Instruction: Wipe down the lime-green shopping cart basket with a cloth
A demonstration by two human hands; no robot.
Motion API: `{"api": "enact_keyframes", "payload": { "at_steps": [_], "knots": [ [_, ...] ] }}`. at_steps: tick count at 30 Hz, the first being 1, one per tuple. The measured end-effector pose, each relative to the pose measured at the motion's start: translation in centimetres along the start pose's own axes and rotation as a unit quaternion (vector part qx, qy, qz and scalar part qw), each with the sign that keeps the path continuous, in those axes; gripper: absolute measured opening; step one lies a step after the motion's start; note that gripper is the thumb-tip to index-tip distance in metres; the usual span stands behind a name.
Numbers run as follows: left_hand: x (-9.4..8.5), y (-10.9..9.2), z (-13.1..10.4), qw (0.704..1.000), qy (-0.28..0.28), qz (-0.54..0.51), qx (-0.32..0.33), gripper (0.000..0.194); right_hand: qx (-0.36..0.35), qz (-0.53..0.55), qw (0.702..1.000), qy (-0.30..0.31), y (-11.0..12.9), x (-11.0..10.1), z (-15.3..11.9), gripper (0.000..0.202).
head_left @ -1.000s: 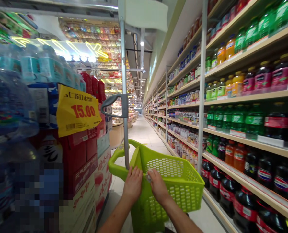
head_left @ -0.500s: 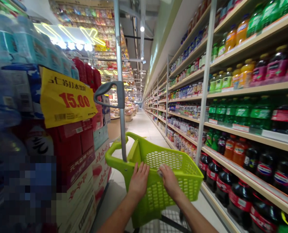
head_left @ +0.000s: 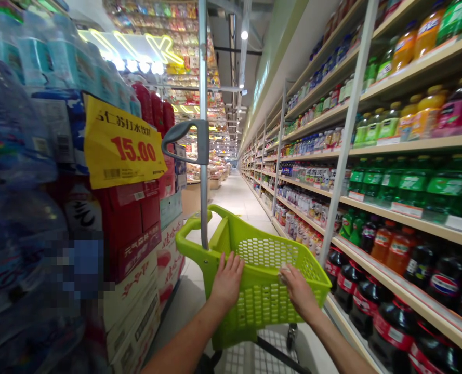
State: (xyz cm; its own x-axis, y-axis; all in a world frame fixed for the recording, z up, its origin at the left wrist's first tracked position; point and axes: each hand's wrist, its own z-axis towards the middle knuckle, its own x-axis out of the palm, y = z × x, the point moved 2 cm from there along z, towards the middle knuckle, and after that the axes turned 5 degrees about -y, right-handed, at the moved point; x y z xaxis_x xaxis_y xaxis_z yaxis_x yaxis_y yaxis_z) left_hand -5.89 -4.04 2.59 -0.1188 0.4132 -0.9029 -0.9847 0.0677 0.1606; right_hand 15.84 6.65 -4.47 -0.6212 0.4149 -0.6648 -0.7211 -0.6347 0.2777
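A lime-green shopping cart basket (head_left: 269, 307) stands in front of me, on a wheeled frame. My left hand (head_left: 227, 280) lies on its near side by the top rim, fingers stretched and slightly apart. Farther right along that rim is my right hand (head_left: 299, 291), its fingers closed around a small crumpled white wipe (head_left: 284, 272), mostly hidden by them. A grey pole (head_left: 203, 197) rises from the cart's handle end and carries a dark grey loop-shaped grip (head_left: 202, 143). The part of the basket floor behind the near wall is hidden.
On the right, shelves (head_left: 386, 208) hold rows of drink bottles; large cola bottles (head_left: 390, 319) line the bottom. At left, drink cartons (head_left: 131, 223) and bottle packs are stacked close, with a yellow price sign (head_left: 123, 145). A pale floor aisle (head_left: 242, 195) runs ahead.
My right hand, with the white wipe, has slid right along the rim, away from my left hand. My left hand stays near the same spot on the cart. The view has shifted slightly.
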Motion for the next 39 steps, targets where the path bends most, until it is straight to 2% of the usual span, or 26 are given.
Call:
{"api": "enact_keyframes", "payload": {
  "at_steps": [3, 5, 7, 11, 13, 15, 18, 20, 22, 26, 28, 30, 33, 35, 37, 39],
  "knots": [
    [0.4, 0.1, 0.0, 1.0, -0.011, -0.002, 0.0, 0.058, 0.072, -0.079, 0.994, -0.015, -4.6, -1.8, -0.6, 0.04],
    [0.5, 0.0, 0.0, 1.0, -0.021, 0.0, 0.0, 0.058, 0.1, -0.096, 0.99, -0.032, -5.9, -2.3, -0.8, 0.04],
    [0.6, -0.1, 0.0, 1.0, -0.025, 0.004, -0.002, 0.059, 0.087, -0.069, 0.993, -0.038, -4.7, -1.8, -0.7, 0.04],
    [0.5, 0.0, -0.1, 1.0, -0.021, 0.008, 0.0, 0.058, -0.013, 0.029, 0.999, 0.002, 0.2, 0.4, 0.0, 0.043],
    [0.4, 0.1, -0.2, 1.0, -0.02, 0.007, 0.0, 0.058, -0.024, 0.044, 0.999, 0.015, 0.4, 0.5, 0.0, 0.045],
    [0.2, 0.1, -0.3, 1.0, -0.02, 0.003, -0.001, 0.056, 0.015, 0.025, 1.0, 0.004, -1.8, -0.3, -0.3, 0.043],
    [0.0, -0.1, -0.1, 1.0, -0.016, -0.004, -0.013, 0.055, 0.108, -0.031, 0.993, -0.035, -6.7, -2.1, -1.0, 0.041],
    [-0.2, -0.6, 0.2, 0.999, -0.006, -0.008, -0.039, 0.055, 0.146, -0.053, 0.987, -0.05, -8.2, -2.7, -1.3, 0.041],
    [-0.3, -1.7, 0.8, 0.998, 0.016, -0.017, -0.055, 0.057, 0.136, -0.045, 0.988, -0.05, -7.2, -2.3, -1.1, 0.041],
    [0.2, -4.8, 1.8, 0.996, 0.055, -0.063, -0.005, 0.065, 0.019, 0.031, 0.999, -0.006, -1.7, -0.4, 0.2, 0.044],
    [0.7, -5.7, 1.9, 0.995, 0.068, -0.073, 0.007, 0.068, -0.005, 0.044, 0.999, 0.022, -0.9, -0.2, 0.4, 0.045],
    [1.2, -6.0, 1.7, 0.994, 0.077, -0.071, 0.016, 0.068, 0.022, 0.022, 0.999, 0.028, -2.7, -1.0, 0.2, 0.043],
    [1.5, -5.8, 1.4, 0.995, 0.074, -0.065, 0.033, 0.068, 0.11, -0.037, 0.993, -0.004, -7.7, -2.8, -1.1, 0.04],
    [1.6, -5.7, 1.3, 0.995, 0.071, -0.062, 0.026, 0.068, 0.159, -0.064, 0.985, -0.027, -9.9, -3.3, -2.3, 0.04],
    [1.7, -5.7, 1.3, 0.996, 0.069, -0.06, 0.02, 0.068, 0.173, -0.071, 0.981, -0.052, -10.0, -2.9, -3.2, 0.042],
    [1.8, -5.8, 1.3, 0.996, 0.065, -0.054, 0.022, 0.066, 0.141, -0.055, 0.985, -0.084, -8.2, -1.8, -3.7, 0.044]
  ]
}}
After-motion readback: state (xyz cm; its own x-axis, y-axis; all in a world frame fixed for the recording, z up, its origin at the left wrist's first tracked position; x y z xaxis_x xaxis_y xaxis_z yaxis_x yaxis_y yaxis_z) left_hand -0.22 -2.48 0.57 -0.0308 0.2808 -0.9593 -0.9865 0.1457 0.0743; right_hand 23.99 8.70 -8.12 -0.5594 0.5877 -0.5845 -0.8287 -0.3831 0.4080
